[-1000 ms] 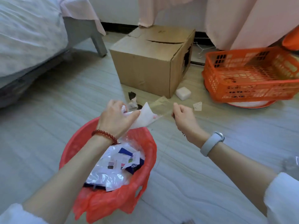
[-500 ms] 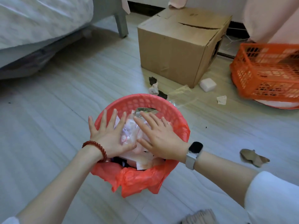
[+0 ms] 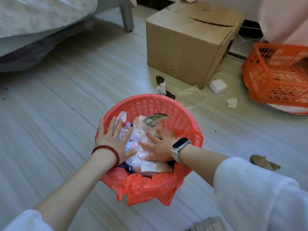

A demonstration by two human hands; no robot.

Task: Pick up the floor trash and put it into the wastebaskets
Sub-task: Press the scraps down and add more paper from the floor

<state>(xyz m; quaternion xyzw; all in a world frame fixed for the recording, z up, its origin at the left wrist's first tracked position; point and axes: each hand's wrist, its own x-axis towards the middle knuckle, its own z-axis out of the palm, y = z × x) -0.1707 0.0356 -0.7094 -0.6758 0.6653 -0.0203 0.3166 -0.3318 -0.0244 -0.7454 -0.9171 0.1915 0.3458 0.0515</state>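
**Head view: both hands flat on trash in the red wastebasket**

Head camera looks down on the red wastebasket (image 3: pixel 150 104), which stands on the floor (image 3: pixel 50 122) with a red bag liner (image 3: pixel 146 185) bunched over its near rim. Your left hand (image 3: pixel 111 139) lies with fingers straight and spread, pressing the left side of the crumpled white wrappers (image 3: pixel 138 142) inside the basket. Your right hand (image 3: pixel 160 147), likewise flat and open-fingered, presses the right side of the same pile. Neither hand grips anything. A folded greenish scrap (image 3: pixel 155 119) sits on top of the pile, beyond your fingers.

Trash on the floor beyond the basket:
- dark scraps and a white paper piece (image 3: pixel 160 87), just past the far rim;
- a clear plastic film (image 3: pixel 191 95), beside them;
- a white block (image 3: pixel 218 86), near the corner of the cardboard box (image 3: pixel 183 44);
- a small crumpled paper (image 3: pixel 232 102), near the orange crate (image 3: pixel 276 77);
- a brown scrap (image 3: pixel 265 162), to your right, just beyond your sleeve.

A bed (image 3: pixel 41 17) occupies the upper left.
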